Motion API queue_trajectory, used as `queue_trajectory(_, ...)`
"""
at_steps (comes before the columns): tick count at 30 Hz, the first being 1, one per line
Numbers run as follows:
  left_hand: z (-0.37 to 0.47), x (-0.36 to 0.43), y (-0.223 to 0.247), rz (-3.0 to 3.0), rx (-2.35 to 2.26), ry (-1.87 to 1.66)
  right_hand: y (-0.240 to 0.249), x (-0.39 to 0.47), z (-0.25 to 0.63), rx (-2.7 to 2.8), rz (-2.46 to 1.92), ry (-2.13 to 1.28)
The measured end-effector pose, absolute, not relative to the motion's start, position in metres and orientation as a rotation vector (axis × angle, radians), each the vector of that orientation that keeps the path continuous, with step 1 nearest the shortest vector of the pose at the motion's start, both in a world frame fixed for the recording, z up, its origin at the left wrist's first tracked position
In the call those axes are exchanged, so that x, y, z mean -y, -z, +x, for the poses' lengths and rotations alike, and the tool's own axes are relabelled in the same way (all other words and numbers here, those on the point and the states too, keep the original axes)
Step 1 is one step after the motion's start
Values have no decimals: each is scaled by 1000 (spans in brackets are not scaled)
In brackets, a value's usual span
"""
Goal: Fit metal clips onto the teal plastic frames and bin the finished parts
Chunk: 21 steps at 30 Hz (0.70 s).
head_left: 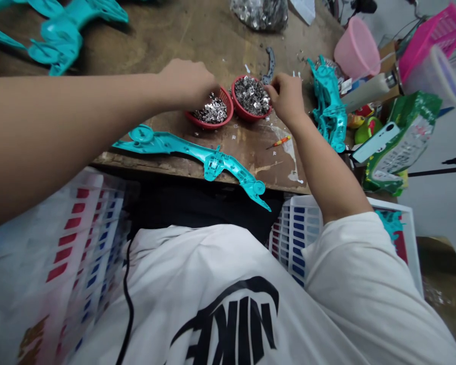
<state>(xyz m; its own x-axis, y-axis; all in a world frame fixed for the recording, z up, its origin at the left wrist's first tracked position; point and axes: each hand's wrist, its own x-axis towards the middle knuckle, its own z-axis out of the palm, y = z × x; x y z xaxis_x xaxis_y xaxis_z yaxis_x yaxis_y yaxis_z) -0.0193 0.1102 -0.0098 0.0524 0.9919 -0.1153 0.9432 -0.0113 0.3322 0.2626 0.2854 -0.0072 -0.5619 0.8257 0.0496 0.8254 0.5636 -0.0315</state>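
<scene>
Two small red baskets stand side by side on the wooden table, each heaped with small shiny metal clips. My left hand [192,83] is over the left basket [228,104], its fingers curled down at the clips [215,110] and the fingertips hidden. At the right-hand rim of the other basket [247,117], my right hand [289,96] has thumb and fingers drawn together beside its clips [251,94]. Whatever is between those fingers is too small to tell. A long turquoise plastic part [186,148] lies near the table's front edge, touched by neither hand.
More turquoise parts lie at far left [66,35] and right [329,104]. An orange-yellow screwdriver [280,142] and a dark curved piece [269,66] rest nearby. A bag of metal pieces [260,12] sits behind. Plastic crates [300,228] flank my body; a phone [377,142] leans right.
</scene>
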Motion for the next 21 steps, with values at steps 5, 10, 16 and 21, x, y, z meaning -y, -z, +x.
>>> queue_trajectory(5,-15,-104,0,2086,-1993,-30,-1,-271,259,2665,-1453,-224)
queue_trajectory(10,-16,-106,0,2138,-1974,-20,-11,-256,256,3035,-1219,-56)
queue_trajectory(16,-6,-107,-7,2283,-1831,-13,1,-256,255,3218,-1161,-193)
queue_trajectory(21,42,-73,-16,2171,-1189,9,0,-256,258,3134,-1220,-189)
